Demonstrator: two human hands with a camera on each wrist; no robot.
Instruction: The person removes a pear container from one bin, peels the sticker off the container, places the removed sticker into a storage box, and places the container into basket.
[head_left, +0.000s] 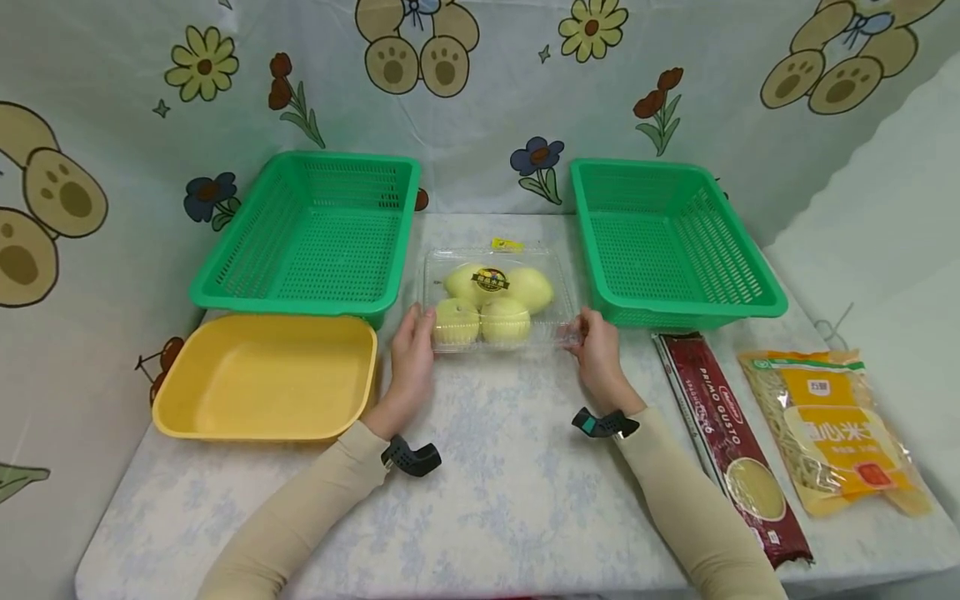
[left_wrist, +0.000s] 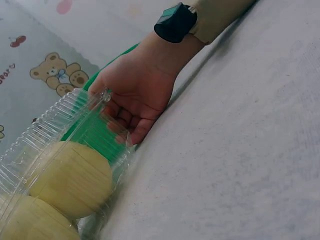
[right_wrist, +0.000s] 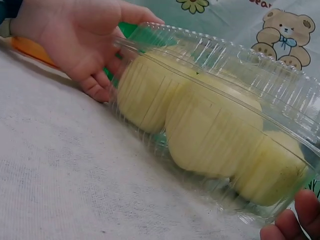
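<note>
A clear plastic clamshell box (head_left: 562, 287) of pale yellow-green round fruits (head_left: 504, 321) rests on the table between two green baskets. A dark and gold label is on its lid. My left hand (head_left: 410, 358) holds the box at its near left corner, the thumb along the side. At the near right corner, my right hand (head_left: 600, 354) grips the edge between thumb and fingers. The left wrist view catches the right hand (left_wrist: 137, 87) with fingers curled at the box's end. In the right wrist view the left hand (right_wrist: 75, 45) holds the opposite end.
Green baskets stand at back left (head_left: 300, 304) and back right (head_left: 693, 312). A yellow basin (head_left: 262, 379) sits front left. On the right lie a dark red spaghetti packet (head_left: 731, 446) and a yellow noodle bag (head_left: 836, 433). A small yellow packet (head_left: 507, 244) is behind the box.
</note>
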